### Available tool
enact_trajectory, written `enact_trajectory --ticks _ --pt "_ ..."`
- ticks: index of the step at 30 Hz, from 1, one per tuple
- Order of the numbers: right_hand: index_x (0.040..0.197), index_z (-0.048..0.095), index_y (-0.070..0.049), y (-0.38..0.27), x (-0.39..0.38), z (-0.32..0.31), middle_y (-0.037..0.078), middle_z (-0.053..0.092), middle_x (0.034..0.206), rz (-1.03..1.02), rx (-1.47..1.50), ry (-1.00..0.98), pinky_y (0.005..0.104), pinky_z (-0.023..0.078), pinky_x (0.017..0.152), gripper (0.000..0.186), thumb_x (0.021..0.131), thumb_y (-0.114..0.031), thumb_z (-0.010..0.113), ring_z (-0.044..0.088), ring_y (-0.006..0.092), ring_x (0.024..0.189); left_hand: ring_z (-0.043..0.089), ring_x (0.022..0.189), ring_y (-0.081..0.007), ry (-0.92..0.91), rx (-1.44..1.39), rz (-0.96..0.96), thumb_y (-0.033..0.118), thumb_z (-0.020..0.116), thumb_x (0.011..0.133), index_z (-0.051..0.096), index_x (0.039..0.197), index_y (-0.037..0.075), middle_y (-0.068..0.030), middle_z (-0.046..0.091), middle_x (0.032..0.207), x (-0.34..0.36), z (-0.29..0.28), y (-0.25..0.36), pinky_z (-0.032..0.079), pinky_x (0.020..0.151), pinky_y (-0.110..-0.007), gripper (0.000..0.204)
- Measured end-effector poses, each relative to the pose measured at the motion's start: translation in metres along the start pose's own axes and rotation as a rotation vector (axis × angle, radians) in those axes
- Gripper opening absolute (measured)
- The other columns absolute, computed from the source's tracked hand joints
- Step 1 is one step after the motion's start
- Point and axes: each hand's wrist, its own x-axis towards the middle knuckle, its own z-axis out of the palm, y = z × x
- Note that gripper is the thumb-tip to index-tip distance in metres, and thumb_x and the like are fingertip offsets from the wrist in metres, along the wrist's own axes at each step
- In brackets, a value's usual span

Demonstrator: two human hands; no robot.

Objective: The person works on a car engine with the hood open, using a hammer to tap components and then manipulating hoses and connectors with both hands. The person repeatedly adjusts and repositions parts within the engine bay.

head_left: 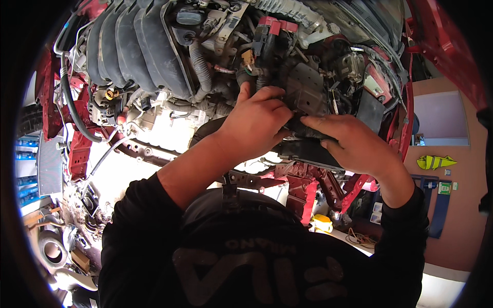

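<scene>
Grey and dulled with dust, the box [306, 84] we are working at sits inside the opened front of the red car [304, 200], a little right of the middle, with a red cover [280, 24] on its far side and a black panel [308, 151] on its near side. We have our left hand [257, 123] by its near left corner, fingers bent, one of them reaching up beside a dark hose [242, 77]. Our right hand [359, 141] comes in from the near right, forefinger pointing left toward the box's near edge, thumb below it. Whether either set of fingers has closed on anything we cannot tell, since the tips run into shadow.

We judge the step in hand to be close work at that near edge, perhaps feeling for a fastener or seating a part; nothing shows it as finished. As we read it, the next move calls for both hands together: one to steady the box, the other to press or ease whatever lies there, without snagging the ribbed hose [200, 66] to the left or the orange plug [248, 57] just beyond our left hand.
</scene>
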Motion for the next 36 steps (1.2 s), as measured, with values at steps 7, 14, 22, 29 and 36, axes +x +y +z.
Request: enact_trajectory --ticks 7,14,22,29,36 --pt "0.155 0.067 -0.005 0.009 -0.005 0.001 0.023 0.074 0.115 0.026 -0.073 0.025 0.0528 0.057 0.093 0.062 0.094 0.005 0.078 0.071 0.0474 0.105 0.056 0.152 -0.0332 0.127 0.037 -0.025 0.021 0.092 0.088 0.080 0.114 0.012 -0.0015 0.078 0.134 -0.003 0.006 0.011 0.041 0.113 -0.081 0.030" --pt "0.156 0.067 -0.009 0.000 0.001 0.003 0.015 0.075 0.112 0.044 -0.160 0.003 0.0488 0.052 0.098 0.059 0.099 -0.003 0.079 0.072 0.0365 0.104 0.062 0.143 -0.0410 0.402 0.084 -0.141 0.004 0.082 0.086 0.076 0.110 0.009 -0.0110 0.076 0.134 -0.021 -0.035 -0.020 0.049 0.114 -0.054 0.026" --pt "0.154 0.068 -0.002 -0.027 0.014 0.009 0.013 0.073 0.102 -0.037 -0.384 -0.071 0.0475 0.053 0.093 0.064 0.090 0.000 0.073 0.072 0.0349 0.098 0.070 0.121 -0.0395 0.319 -0.057 -0.188 0.001 0.079 0.087 0.075 0.121 0.006 -0.0138 0.077 0.126 -0.027 -0.032 -0.013 0.056 0.101 -0.052 0.035" --pt "0.149 0.069 0.004 -0.059 0.023 0.029 0.013 0.075 0.096 -0.037 -0.626 -0.043 0.0474 0.054 0.085 0.059 0.093 -0.015 0.073 0.074 0.0306 0.087 0.075 0.090 -0.0218 0.216 -0.389 -0.430 -0.008 0.071 0.096 0.071 0.132 0.000 -0.0134 0.079 0.107 -0.018 -0.038 -0.006 0.060 0.084 -0.035 0.037" --pt "0.133 0.082 -0.001 -0.078 0.025 0.051 0.005 0.070 0.082 -0.030 -0.829 0.024 0.0411 0.044 0.076 0.046 0.091 -0.020 0.074 0.066 0.0211 0.076 0.065 0.128 -0.0356 -0.049 0.070 0.141 0.003 0.080 0.083 0.077 0.116 0.005 -0.0097 0.078 0.123 0.050 -0.060 -0.022 0.054 0.110 -0.053 0.033"
